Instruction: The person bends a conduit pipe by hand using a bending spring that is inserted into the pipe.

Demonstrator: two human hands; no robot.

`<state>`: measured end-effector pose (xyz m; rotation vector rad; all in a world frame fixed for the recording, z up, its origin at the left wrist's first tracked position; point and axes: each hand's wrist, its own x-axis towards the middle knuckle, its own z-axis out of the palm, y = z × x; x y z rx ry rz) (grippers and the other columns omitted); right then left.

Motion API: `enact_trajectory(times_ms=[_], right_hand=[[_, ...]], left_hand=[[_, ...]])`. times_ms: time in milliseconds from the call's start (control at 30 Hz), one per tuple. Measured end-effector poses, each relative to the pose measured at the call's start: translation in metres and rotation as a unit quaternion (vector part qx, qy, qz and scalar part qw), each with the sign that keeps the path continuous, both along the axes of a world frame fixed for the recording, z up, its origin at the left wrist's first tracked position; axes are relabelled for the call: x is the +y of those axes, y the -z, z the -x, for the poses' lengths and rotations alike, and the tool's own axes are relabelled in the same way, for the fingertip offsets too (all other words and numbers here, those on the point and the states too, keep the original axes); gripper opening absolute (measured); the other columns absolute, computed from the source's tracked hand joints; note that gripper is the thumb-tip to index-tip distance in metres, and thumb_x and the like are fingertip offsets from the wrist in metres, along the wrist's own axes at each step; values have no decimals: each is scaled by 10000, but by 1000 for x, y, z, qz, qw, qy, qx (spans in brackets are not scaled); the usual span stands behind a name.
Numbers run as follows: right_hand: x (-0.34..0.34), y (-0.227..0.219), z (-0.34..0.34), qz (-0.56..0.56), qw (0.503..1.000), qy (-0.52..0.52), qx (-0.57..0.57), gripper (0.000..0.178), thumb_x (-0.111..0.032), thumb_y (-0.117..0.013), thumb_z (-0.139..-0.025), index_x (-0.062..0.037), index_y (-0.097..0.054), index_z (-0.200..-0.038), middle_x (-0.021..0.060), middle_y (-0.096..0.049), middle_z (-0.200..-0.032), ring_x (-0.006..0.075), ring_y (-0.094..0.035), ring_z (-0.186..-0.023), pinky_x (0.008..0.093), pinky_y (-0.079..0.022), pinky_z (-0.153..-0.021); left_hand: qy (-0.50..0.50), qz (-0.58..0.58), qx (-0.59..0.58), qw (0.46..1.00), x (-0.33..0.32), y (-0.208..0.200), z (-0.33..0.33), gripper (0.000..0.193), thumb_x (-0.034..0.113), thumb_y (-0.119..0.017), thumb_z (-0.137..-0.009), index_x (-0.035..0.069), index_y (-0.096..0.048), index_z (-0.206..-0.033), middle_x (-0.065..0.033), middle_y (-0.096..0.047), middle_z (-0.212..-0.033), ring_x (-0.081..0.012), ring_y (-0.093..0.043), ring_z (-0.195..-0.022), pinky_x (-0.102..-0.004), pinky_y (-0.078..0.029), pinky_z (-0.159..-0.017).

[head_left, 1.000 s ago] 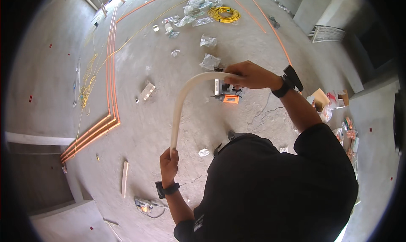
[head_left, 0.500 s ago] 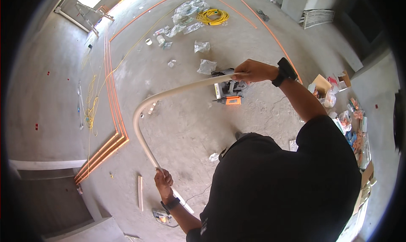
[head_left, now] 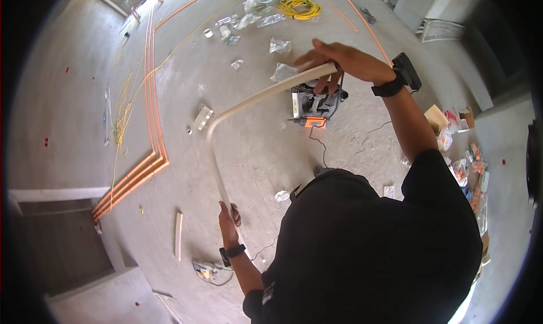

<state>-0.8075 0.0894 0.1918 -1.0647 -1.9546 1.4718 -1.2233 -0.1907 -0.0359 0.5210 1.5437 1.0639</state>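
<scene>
A cream plastic pipe [head_left: 260,97], bent to roughly a right angle, is held up above the concrete floor. My left hand [head_left: 229,225] is closed around its lower leg, with the lower end running down beside my forearm. At the upper end, my right hand [head_left: 356,62] has its fingers spread and stretched out. Some fingers lie above the pipe and some below, and the pipe's end touches near the palm. Beneath this hand, on the floor, sits an open dark tool case [head_left: 317,100] with an orange tool [head_left: 313,122] at its near edge.
Orange pipes [head_left: 153,97] run along the floor at left, beside tangled yellow cord [head_left: 120,126]. A yellow coil [head_left: 300,9] and plastic bags [head_left: 266,1] lie at the far side. A corded power tool [head_left: 208,271] and wooden strip [head_left: 179,236] lie near left; boxes [head_left: 438,120] stand at right.
My right hand has opened from its closed grip, its fingers now spread at the pipe's end. The pipe's bend has shifted right in view. My left hand still grips the pipe.
</scene>
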Motion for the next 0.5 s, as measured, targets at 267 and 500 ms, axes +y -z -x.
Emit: enact_trajectory(times_ms=[267,500], right_hand=[[19,13,26,23,999,-13,-20,732,-603,-266,-1010,-11,-601,-1280,154,-695,-1130,207,-705,-694,274,-587,-610],[14,23,37,44,998,-13,-52,683,-566,-309,-1021,-3,-566,-1310,171,-684,-1141,169,-690,-698,258,-579,-621]], left_hand=[[-16,44,6,999,-15,32,-30,667,671,-281,-983,86,-552,-809,46,-387,-531,-66,-374,-422,-220,-298,-403],[-84,38,-27,995,-36,55,-32,717,690,-248,-976,77,-563,-778,33,-416,-521,-80,-418,-423,-234,-316,-397]])
